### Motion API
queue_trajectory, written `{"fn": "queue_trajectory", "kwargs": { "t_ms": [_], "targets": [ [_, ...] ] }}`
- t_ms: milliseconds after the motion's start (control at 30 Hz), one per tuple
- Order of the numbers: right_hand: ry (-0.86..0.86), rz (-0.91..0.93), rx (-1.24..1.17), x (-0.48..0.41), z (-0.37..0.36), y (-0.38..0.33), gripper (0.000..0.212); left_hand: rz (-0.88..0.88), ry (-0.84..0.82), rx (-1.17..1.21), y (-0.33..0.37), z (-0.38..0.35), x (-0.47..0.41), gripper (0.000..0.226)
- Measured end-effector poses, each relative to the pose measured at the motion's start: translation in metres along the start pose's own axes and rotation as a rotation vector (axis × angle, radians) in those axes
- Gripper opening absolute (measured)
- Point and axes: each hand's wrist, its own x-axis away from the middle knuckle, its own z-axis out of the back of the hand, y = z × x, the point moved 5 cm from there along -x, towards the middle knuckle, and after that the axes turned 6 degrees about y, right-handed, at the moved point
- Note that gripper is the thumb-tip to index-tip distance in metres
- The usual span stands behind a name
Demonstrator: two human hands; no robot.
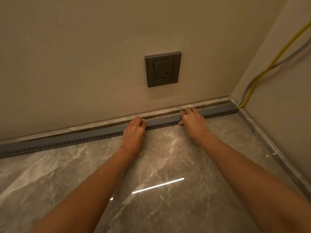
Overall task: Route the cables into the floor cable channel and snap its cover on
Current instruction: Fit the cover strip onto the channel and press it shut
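Our left hand [133, 132] lies palm down on the channel [67, 139], its fingers [141, 121] curled over the cover [161, 118] at the far edge, pressing rather than gripping. Our right hand [193, 121] sits a little farther along toward the corner, also palm down, fingers bent over the cover's top and thumb [180, 123] against the perforated front face. Neither hand closes around anything; both rest flat on the grey strip.

The channel lies on the floor [159, 165] along the foot of the wall [84, 56], just in front of the stone skirting [104, 122], running from the left edge to the corner. The cover is on along the whole length we can see. At the corner end a yellow cable [276, 58] and a grey cable [286, 58] come out of the channel and climb the side wall together. An outlet [163, 68] sits on the wall above the gap between our hands.
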Motion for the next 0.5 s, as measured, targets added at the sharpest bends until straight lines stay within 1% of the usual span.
{"fn": "queue_trajectory", "kwargs": {
  "t_ms": [67,133,200,300,333,400,433,500],
  "targets": [
    [0.0,-0.012,0.004,-0.002,0.0,-0.001,0.04,0.009,0.011,0.012,0.001,0.004,-0.004,0.025],
    [0.002,-0.017,0.001,-0.002,0.001,-0.002,0.039,-0.045,0.083,0.004,0.005,0.012,-0.005,0.012],
    [0.016,-0.018,-0.008,-0.004,0.002,-0.003,0.036,-0.116,0.097,-0.093,0.008,0.016,-0.005,0.021],
    [0.035,-0.011,0.011,-0.009,0.004,-0.004,0.034,-0.123,0.111,-0.189,0.009,0.018,-0.009,0.03],
    [0.035,-0.002,0.02,-0.012,0.004,-0.004,0.034,-0.112,0.087,-0.21,0.009,0.016,-0.011,0.029],
    [0.022,-0.001,0.024,-0.017,0.005,-0.005,0.032,-0.077,0.017,-0.237,0.009,0.013,-0.015,0.016],
    [0.014,-0.003,0.027,-0.019,0.005,-0.006,0.03,-0.055,-0.016,-0.239,0.007,0.009,-0.017,0.014],
    [0.002,0.009,0.044,-0.023,0.004,-0.006,0.028,-0.048,-0.062,-0.255,0.004,0.0,-0.021,0.022]
  ]
}}
